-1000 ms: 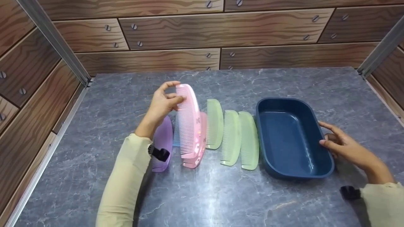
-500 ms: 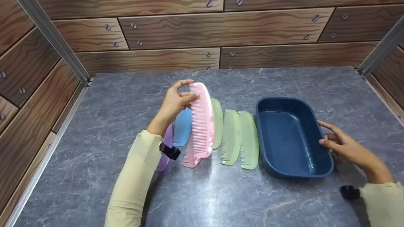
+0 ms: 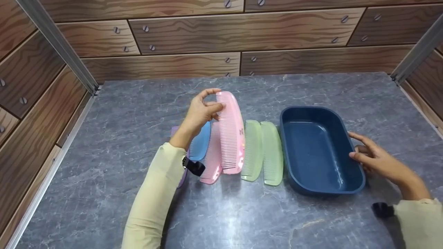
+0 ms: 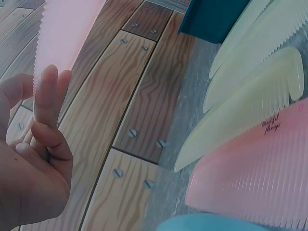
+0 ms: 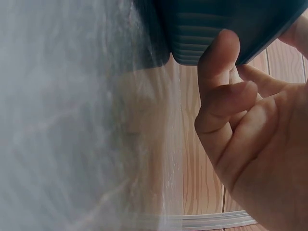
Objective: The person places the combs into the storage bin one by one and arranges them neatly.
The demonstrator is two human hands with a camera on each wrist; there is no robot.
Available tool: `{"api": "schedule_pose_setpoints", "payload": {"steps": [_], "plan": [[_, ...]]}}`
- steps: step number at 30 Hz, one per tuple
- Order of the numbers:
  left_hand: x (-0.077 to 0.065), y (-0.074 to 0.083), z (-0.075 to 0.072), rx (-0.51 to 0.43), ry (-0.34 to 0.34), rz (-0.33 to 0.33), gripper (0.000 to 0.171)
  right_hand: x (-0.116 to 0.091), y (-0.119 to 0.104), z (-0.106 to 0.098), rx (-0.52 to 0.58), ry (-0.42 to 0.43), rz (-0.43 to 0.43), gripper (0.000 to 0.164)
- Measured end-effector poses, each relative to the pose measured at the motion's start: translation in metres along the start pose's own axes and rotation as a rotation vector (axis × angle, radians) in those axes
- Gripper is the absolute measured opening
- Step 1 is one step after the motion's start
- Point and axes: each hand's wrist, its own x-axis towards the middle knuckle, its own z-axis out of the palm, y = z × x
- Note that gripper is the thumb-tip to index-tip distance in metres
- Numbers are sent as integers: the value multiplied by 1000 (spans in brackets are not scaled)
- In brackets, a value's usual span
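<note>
My left hand (image 3: 204, 112) pinches a pink comb (image 3: 232, 135) near its upper end, fingers on its toothed edge. The comb hangs lengthwise over the row, teeth to the left; the left wrist view shows its pink end (image 4: 70, 33) between the fingers. It hides one green comb in the head view, but that green comb (image 4: 236, 108) shows in the left wrist view. My right hand (image 3: 384, 164) grips the right side of a deep blue tray (image 3: 284, 152), thumb at the rim and curled fingers (image 5: 219, 57) against the outer wall.
Left of the held comb lie another pink comb (image 3: 211, 155), a blue comb (image 3: 200, 143) and a purple comb (image 3: 175, 130), partly covered by the forearm. Two green combs (image 3: 254, 150) lie beside the tray's left wall. Wood-patterned panels (image 3: 187, 34) enclose the grey marbled table (image 3: 221, 214).
My left hand has carried the pink comb rightward, from over the other pink comb to over the leftmost green one. The blue comb has come into view. My right hand and the tray stay put.
</note>
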Motion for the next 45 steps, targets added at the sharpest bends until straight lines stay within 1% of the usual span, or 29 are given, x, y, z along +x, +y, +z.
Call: {"api": "schedule_pose_setpoints", "payload": {"steps": [6, 11, 17, 22, 28, 34, 45], "plan": [[1, -1, 9, -38, -24, 13, 47, 0, 4, 1, 7, 1, -19, 60], [2, -2, 17, -53, -42, 19, 48, 0, 3, 0, 14, -2, -22, 60], [1, -5, 24, -44, -53, 11, 48, 1, 4, 0, 36, -17, -30, 61], [2, -8, 31, -22, -55, 4, 48, 0, 3, 1, 16, -11, -25, 60], [6, -10, 42, -24, -69, -5, 49, 0, 0, 0, 3, -1, 1, 59], [10, -9, 53, -13, -89, -6, 50, 0, -2, -1, -4, -7, -5, 59], [14, -11, 76, -5, -131, -34, 50, 0, -3, -1, 26, -17, 11, 59]]}}
